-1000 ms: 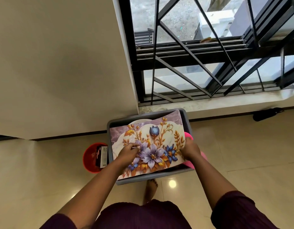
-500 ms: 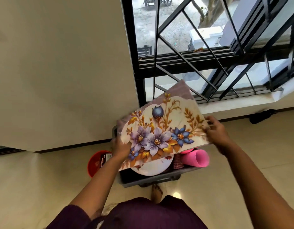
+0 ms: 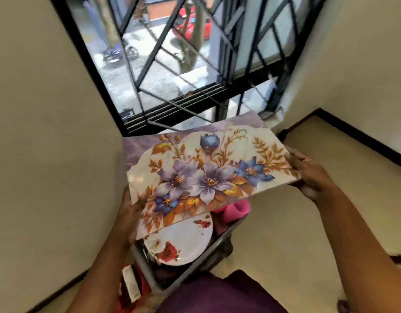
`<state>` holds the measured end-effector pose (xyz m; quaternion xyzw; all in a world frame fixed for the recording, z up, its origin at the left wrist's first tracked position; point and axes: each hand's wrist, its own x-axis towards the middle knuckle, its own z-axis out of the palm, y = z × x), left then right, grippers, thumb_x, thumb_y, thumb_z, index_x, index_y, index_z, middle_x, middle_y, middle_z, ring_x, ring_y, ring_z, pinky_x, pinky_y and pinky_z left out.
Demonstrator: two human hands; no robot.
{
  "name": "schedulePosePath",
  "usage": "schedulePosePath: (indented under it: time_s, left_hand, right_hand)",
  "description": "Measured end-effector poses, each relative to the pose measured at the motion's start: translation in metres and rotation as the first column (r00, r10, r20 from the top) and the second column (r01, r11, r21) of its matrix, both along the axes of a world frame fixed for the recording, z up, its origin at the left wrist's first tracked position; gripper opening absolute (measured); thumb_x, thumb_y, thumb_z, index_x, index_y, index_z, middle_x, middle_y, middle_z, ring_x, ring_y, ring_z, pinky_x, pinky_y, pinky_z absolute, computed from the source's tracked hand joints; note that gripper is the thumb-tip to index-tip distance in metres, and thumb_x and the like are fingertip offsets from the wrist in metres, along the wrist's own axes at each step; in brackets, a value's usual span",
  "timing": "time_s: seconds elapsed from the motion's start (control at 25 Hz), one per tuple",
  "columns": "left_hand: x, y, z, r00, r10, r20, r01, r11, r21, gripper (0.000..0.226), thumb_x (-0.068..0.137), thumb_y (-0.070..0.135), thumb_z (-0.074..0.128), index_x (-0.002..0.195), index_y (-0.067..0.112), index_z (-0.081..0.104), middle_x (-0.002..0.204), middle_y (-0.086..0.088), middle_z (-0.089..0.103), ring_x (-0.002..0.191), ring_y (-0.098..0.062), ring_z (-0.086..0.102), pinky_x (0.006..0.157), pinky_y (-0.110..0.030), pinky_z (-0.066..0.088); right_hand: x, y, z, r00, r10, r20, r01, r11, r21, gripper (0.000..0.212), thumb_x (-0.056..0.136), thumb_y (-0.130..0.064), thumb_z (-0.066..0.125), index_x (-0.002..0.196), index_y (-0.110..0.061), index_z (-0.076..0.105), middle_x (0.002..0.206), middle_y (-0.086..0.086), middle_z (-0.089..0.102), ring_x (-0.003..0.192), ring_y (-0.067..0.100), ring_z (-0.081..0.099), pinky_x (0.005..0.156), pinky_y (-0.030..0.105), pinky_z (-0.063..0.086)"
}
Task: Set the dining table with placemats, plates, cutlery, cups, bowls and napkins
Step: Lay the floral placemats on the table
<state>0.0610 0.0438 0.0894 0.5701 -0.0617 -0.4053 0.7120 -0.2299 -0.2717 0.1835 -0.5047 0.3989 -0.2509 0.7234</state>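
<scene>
Left hand (image 3: 129, 213) grips the near-left corner of the floral placemat (image 3: 204, 175), thumb on the printed face, fingers hidden beneath the sheet. Right hand (image 3: 312, 175) grips the mat's right edge, thumb lying on top, fingers curled under the edge and only partly seen. Placemat is held clear of the grey tub (image 3: 195, 269), roughly level, tilted slightly down toward the left, above and partly covering the tub's contents.

Contents of tub, as far as visible: one white plate (image 3: 183, 242) with red flower print, its upper part concealed by the mat; one pink cup (image 3: 236, 210) lying on its side at the tub's right end, partly under the mat's lower edge; a dark reddish cloth-like item beside the cup, not identifiable. Far side of the tub is entirely hidden behind the mat.

Red bucket (image 3: 131, 288) on the floor left of the tub is mostly blocked by the left forearm; a pale, blurred box stands in it, label unreadable. Barred window (image 3: 183, 64) behind is motion-blurred. Purple garment (image 3: 224, 294) is cut off by the bottom edge.
</scene>
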Motion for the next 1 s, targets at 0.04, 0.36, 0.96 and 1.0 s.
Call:
schedulePosePath:
  time_s: [0.04, 0.36, 0.96, 1.0]
  left_hand:
    - [-0.001, -0.002, 0.002, 0.997, -0.014, 0.072, 0.015, 1.0, -0.02, 0.046, 0.094, 0.023, 0.062, 0.136, 0.032, 0.048, 0.127, -0.016, 0.06, 0.105, -0.036, 0.063, 0.093, -0.065, 0.045]
    - [-0.056, -0.001, 0.051, 0.972, -0.223, 0.072, 0.232, 0.958, -0.17, 0.052, 0.098, 0.008, 0.05, 0.136, 0.043, 0.043, 0.129, -0.005, 0.062, 0.111, -0.033, 0.065, 0.083, -0.058, 0.054]
    - [-0.187, 0.037, 0.035, 0.396, -0.809, -0.434, 0.704, 0.571, -0.422, 0.078, 0.093, 0.067, 0.035, 0.147, 0.011, 0.04, 0.144, -0.02, 0.047, 0.133, -0.041, 0.043, 0.095, -0.054, 0.05]
    - [-0.202, 0.037, 0.043, 0.232, -0.869, -0.438, 0.702, 0.461, -0.543, 0.087, 0.092, 0.072, 0.027, 0.151, 0.008, 0.029, 0.149, -0.023, 0.04, 0.138, -0.042, 0.035, 0.107, -0.058, 0.037]
  right_hand:
    - [-0.011, 0.01, 0.0, 0.994, -0.095, 0.047, 0.093, 0.995, 0.038, 0.101, 0.035, -0.054, 0.092, 0.126, -0.02, 0.062, 0.101, 0.002, 0.074, 0.077, 0.015, 0.072, 0.057, 0.029, 0.057]
    - [-0.002, 0.189, -0.004, 0.862, -0.434, 0.261, 0.409, 0.901, 0.147, 0.045, 0.08, -0.018, 0.07, 0.124, -0.01, 0.061, 0.11, 0.009, 0.072, 0.094, 0.026, 0.07, 0.075, 0.038, 0.059]
    - [-0.172, 0.456, -0.046, 0.592, -0.806, -0.035, 0.805, 0.592, -0.029, 0.051, 0.083, -0.003, 0.072, 0.127, -0.023, 0.057, 0.119, 0.001, 0.069, 0.108, 0.018, 0.066, 0.091, 0.037, 0.054]
    - [-0.188, 0.47, -0.043, 0.556, -0.83, -0.047, 0.83, 0.557, -0.011, 0.049, 0.084, 0.005, 0.068, 0.126, -0.018, 0.058, 0.116, 0.004, 0.07, 0.104, 0.019, 0.067, 0.091, 0.037, 0.055]
